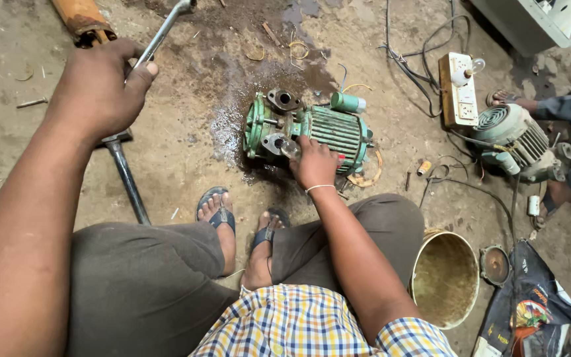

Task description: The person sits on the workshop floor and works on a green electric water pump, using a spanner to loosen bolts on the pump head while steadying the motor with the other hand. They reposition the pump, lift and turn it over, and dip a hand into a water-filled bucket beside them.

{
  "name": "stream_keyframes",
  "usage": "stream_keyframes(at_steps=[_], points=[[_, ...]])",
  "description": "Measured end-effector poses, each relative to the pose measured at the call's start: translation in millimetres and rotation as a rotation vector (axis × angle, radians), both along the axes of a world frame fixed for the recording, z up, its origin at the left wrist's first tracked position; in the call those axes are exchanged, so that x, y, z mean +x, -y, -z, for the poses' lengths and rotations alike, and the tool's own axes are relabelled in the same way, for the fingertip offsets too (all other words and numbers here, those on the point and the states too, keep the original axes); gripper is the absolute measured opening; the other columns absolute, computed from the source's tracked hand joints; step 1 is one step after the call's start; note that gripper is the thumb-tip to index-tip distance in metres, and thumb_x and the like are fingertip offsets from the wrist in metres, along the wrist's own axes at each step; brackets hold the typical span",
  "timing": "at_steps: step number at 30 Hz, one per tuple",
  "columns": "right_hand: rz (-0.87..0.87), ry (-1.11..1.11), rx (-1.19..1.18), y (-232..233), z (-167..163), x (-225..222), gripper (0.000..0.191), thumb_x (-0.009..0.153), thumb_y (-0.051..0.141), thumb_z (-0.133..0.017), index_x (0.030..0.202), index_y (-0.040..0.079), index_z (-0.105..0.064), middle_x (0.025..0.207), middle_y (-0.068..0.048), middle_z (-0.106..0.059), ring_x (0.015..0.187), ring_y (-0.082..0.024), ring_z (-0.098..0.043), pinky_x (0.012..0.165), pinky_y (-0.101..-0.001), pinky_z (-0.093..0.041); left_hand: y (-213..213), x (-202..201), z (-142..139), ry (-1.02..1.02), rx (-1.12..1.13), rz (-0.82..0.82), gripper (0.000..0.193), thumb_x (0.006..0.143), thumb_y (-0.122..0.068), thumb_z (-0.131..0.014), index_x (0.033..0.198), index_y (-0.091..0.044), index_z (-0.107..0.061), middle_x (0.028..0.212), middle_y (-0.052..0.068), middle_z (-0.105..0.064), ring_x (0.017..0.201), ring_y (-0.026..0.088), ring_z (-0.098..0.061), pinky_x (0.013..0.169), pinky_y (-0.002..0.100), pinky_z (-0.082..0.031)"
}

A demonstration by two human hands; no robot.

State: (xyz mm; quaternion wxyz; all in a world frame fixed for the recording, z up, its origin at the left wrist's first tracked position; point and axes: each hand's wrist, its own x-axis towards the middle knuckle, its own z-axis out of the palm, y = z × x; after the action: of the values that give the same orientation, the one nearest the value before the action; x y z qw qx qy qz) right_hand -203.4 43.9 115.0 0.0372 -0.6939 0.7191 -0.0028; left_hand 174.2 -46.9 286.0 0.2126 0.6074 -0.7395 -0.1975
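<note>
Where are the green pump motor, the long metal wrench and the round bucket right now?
green pump motor (338,131): head view, on its ribbed body.
long metal wrench (164,32): head view, on the shaft above the left hand (97,92).
round bucket (445,281): head view, on its inner wall.

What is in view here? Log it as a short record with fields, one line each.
Place: dirt floor with a wet patch
Left hand: raised, gripping a wrench
Right hand: resting on the green motor
Under left hand: metal rod on the floor
Right side: grey motor, switch board with bulb, wires
Near right knee: bucket, printed bag
Other person: sleeve at far right
</note>
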Motion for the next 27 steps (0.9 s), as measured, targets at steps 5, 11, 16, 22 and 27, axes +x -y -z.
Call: stream_keyframes(at_steps=[5,11,16,22,27], points=[[-0.008,-0.017,-0.011,-0.7,-4.2,2.0,0.052,0.073,0.032,-0.082,0.119,0.019,-0.061,0.105,-0.007,-0.069,0.1,-0.034,-0.065,0.081,-0.0548,-0.045,0.1,0.4,2.3,-0.019,-0.011,0.001,0.036,0.104,-0.032,-0.069,0.126,-0.004,-0.071,0.089,0.026,-0.069,0.085,0.043,-0.067,0.078,0.052,-0.052],[-0.006,-0.021,-0.023,-0.5,-5.6,2.9,0.055,0.07,0.033,-0.084,0.119,0.019,-0.062,0.104,-0.007,-0.069,0.1,-0.033,-0.065,0.081,-0.0534,-0.045,-0.7,-0.3,1.5,-0.024,0.003,-0.003,0.036,0.104,-0.033,-0.069,0.126,-0.004,-0.071,0.089,0.025,-0.07,0.086,0.042,-0.068,0.078,0.051,-0.052],[-0.007,-0.01,-0.035,0.4,-5.9,3.0,0.054,0.07,0.032,-0.084,0.118,0.02,-0.063,0.104,-0.006,-0.07,0.1,-0.033,-0.065,0.083,-0.0532,-0.045,1.0,-2.4,3.3,-0.011,0.031,-0.022,0.037,0.104,-0.033,-0.069,0.127,-0.005,-0.071,0.089,0.024,-0.07,0.084,0.042,-0.068,0.078,0.052,-0.052],[0.003,0.017,-0.044,0.2,-7.6,5.3,0.051,0.07,0.029,-0.083,0.117,0.02,-0.065,0.105,-0.006,-0.07,0.102,-0.032,-0.064,0.085,-0.0523,-0.045,1.0,-1.8,4.3,-0.004,-0.016,0.012,0.037,0.105,-0.033,-0.069,0.128,-0.003,-0.071,0.095,0.025,-0.07,0.089,0.043,-0.068,0.078,0.053,-0.052],[0.015,0.02,-0.032,0.8,-9.5,6.8,0.052,0.068,0.028,-0.084,0.116,0.02,-0.066,0.107,-0.006,-0.07,0.103,-0.033,-0.064,0.087,-0.0533,-0.044,0.6,-1.7,3.6,-0.012,0.016,-0.009,0.038,0.104,-0.033,-0.069,0.129,-0.004,-0.07,0.096,0.026,-0.07,0.09,0.044,-0.068,0.081,0.053,-0.052]])
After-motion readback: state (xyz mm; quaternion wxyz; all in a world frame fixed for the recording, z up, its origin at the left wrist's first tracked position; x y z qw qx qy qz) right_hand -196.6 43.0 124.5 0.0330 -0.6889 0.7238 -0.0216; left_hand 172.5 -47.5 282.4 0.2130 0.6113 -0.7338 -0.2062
